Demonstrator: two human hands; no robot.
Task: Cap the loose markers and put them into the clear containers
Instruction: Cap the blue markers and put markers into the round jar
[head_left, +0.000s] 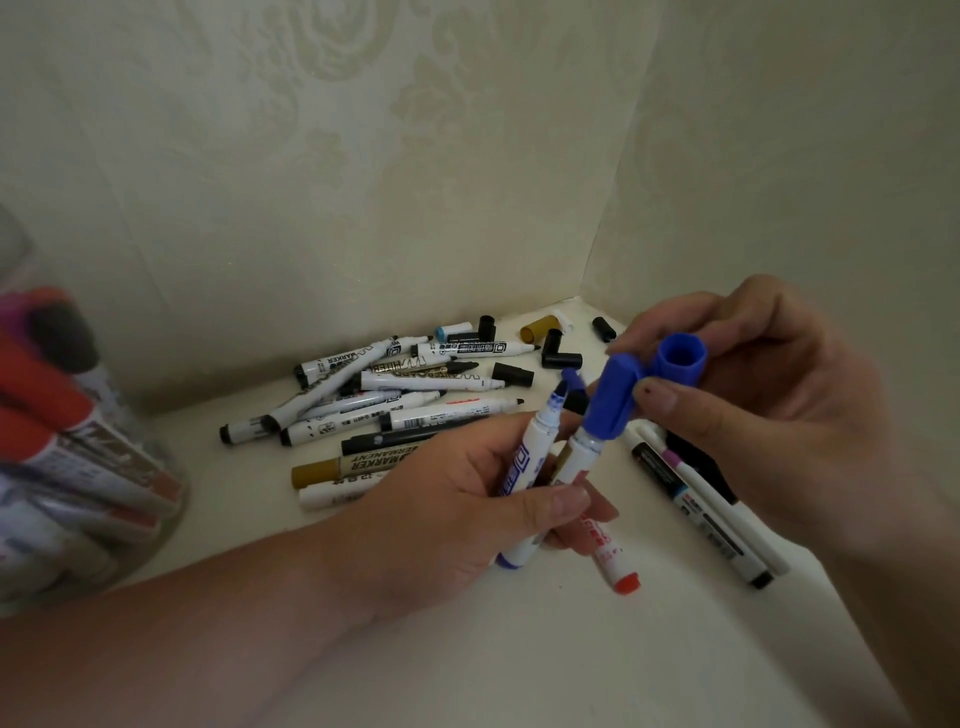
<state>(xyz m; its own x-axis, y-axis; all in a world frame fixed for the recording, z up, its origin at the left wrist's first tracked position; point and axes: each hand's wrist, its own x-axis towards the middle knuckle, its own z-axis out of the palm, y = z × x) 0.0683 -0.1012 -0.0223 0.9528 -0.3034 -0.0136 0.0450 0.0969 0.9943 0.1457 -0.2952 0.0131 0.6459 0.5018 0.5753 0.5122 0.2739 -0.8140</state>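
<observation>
Blue bare-tipped marker (535, 447) and second blue marker (574, 460) gripped together in left hand (467, 499). Over second one's tip, blue cap (610, 402) pinched by right hand (758, 400); spare blue cap (680, 358) held in same fingers, mouth open. Uncapped pile (395, 410) behind on white surface (519, 649); clear container (166, 467) far left, holding red-capped markers.

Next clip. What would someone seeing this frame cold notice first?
The right hand at centre right pinches an open blue cap, its thumb against a second blue cap seated on a marker. Just below, the left hand grips two blue markers tips up. Behind lies a pile of uncapped markers with loose black caps; a blurred clear container stands far left.
</observation>
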